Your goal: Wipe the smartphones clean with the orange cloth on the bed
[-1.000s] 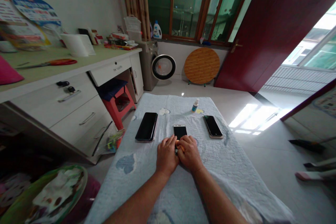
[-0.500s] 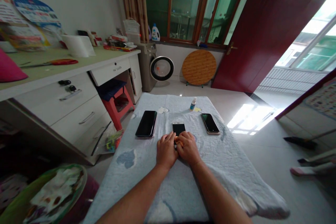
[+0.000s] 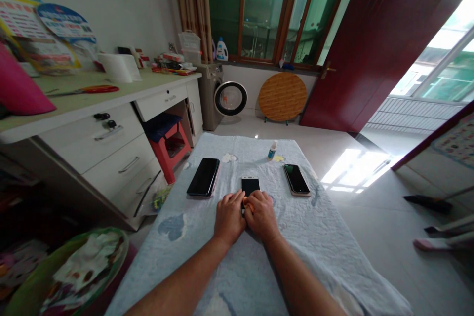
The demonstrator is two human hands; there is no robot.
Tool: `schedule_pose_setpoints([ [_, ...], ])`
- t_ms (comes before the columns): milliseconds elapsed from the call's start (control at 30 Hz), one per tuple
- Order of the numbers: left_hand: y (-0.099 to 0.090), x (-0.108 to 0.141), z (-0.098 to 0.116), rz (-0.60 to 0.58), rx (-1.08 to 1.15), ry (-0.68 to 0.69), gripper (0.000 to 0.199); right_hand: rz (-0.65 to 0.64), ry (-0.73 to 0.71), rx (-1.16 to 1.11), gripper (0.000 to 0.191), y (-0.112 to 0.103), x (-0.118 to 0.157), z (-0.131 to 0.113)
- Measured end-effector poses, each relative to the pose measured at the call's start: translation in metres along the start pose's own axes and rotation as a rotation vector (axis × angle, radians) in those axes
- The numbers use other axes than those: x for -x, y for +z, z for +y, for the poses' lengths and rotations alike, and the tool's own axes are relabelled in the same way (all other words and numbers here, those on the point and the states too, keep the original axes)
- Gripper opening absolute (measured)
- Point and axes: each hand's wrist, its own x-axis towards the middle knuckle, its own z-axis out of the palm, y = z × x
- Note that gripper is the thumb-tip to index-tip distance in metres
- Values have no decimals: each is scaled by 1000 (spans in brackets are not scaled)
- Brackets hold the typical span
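A white-framed phone lies flat on the pale blue cloth. My left hand rests at its lower left edge, fingers together against the phone. Closed over the phone's lower part, my right hand bunches a small orange cloth, mostly hidden under the fingers. To the left lies a larger black phone; to the right is another dark phone. A small spray bottle stands upright beyond them.
A white desk with drawers runs along the left, a red stool beneath it. At the lower left stands a bin with waste. Behind the table are a washing machine with its door open and a round wooden tabletop.
The view has shifted slightly. Both hands remain at the middle phone, and the right hand has moved slightly along it with the orange cloth.
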Motion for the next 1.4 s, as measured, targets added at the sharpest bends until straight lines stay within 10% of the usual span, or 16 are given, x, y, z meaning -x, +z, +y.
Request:
schedule_pose_setpoints([
  [1400, 0, 11, -7, 9, 10, 39, 55, -3, 47, -42, 17, 1, 11, -8],
])
